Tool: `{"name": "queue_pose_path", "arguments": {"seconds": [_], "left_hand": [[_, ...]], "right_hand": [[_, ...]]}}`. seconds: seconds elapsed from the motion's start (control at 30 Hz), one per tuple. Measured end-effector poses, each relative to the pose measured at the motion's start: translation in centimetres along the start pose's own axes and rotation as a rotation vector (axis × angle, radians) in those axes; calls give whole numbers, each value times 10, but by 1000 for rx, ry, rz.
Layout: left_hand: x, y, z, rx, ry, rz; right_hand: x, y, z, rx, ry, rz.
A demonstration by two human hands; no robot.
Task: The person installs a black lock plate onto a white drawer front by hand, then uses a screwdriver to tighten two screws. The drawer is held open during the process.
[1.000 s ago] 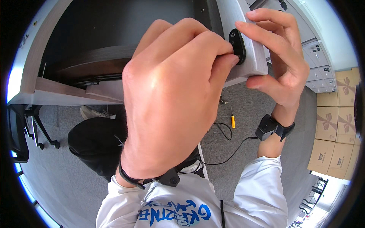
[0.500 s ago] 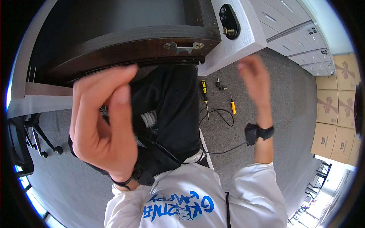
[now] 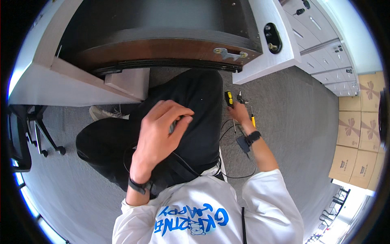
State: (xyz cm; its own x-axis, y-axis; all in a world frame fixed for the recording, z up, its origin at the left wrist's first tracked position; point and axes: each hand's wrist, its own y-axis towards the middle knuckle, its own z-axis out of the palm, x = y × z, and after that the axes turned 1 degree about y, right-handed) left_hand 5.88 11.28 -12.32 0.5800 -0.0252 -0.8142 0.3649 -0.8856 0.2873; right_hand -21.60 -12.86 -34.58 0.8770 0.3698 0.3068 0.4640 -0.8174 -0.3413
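Two bare hands, each with one dark wristband. Left hand (image 3: 160, 130) raised over the black-trousered lap (image 3: 191, 118), fingers curled inward toward the thumb, tips pinched around something small and greyish; identity of that item not discernible. Right hand (image 3: 239, 114) reaching down to the grey, fine-textured carpet floor (image 3: 292, 122), fingers bent over the tools; whether closed on anything cannot be told.

Beside the right hand: one stubby screwdriver with a black-and-yellow handle (image 3: 229, 99), lying just beside the fingers; one slim screwdriver with an orange handle (image 3: 253, 120) near the wrist; one thin black cable (image 3: 231, 175) looping across the carpet.

Above: one dark wooden drawer underside (image 3: 162, 49) bearing one small silver metal bracket (image 3: 230, 53); one white laminate panel with an oval black cut-out (image 3: 273, 38). At right, a stack of tan cardboard boxes (image 3: 357, 134).
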Motion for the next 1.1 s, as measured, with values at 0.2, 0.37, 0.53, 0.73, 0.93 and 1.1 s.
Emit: {"name": "queue_pose_path", "arguments": {"seconds": [0.2,0.37,0.53,0.73,0.93,1.1], "left_hand": [[60,44,61,757,-673,92],[77,48,86,-320,296,-28],[40,25,98,463,436,775],[48,80,63,242,499,-304],[58,8,20,893,642,283],[77,-15,-40,1381,577,-136]], "right_hand": [[-4,-58,-54,-75,226,-5],[-2,-92,-71,-113,217,115],[-1,-98,-62,-122,119,25],[0,-99,-74,-142,236,34],[14,-105,-93,-138,218,-26],[34,-107,-111,-146,244,-26]]}}
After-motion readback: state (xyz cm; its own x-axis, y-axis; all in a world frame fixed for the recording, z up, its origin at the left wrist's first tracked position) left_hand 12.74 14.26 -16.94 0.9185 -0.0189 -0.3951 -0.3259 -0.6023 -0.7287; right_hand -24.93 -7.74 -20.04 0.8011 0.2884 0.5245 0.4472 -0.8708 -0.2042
